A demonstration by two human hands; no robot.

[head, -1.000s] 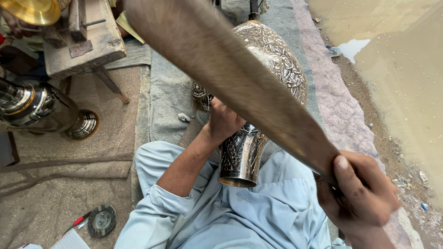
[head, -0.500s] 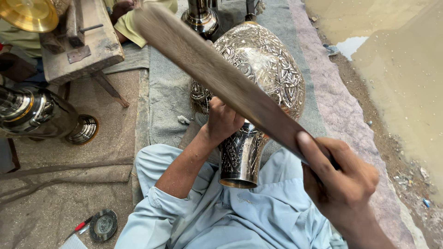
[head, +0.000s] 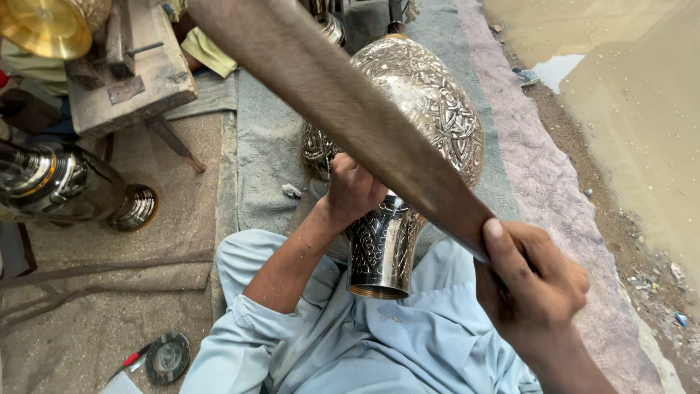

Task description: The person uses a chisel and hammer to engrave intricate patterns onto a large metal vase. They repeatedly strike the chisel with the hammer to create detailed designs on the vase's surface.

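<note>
Nearest the camera, low right: right hand [head: 536,281] wrapped tight round the narrow end of a long wooden stick [head: 343,109], thumb laid along its top. Stick running on a slant from that grip up and away to the upper left, broadening as it goes, crossing in front of the vase and passing out of the top edge. Just beyond, at the centre: left hand [head: 354,191] curled into a fist against the vase where neck meets belly; whatever sits inside the fist hidden, fingers folded under, so cannot tell what it grips. Engraved metal vase [head: 430,109] lying tilted across the lap, long axis running near to far, open mouth pointing back toward the body, round belly pointing away and resting on the grey mat [head: 262,146]. Pale blue trousers [head: 328,343] under the neck. Lower left on the brown cloth [head: 95,292]: a small round disc [head: 168,357] beside a red-handled tool [head: 131,359]. Farther left: a shiny metal vessel [head: 65,186] on its side, foot ring pointing right. Farther still, top left: a wooden block [head: 138,73] and a brass bowl [head: 44,25]. Far right: muddy water [head: 634,95] past the mat's edge.
</note>
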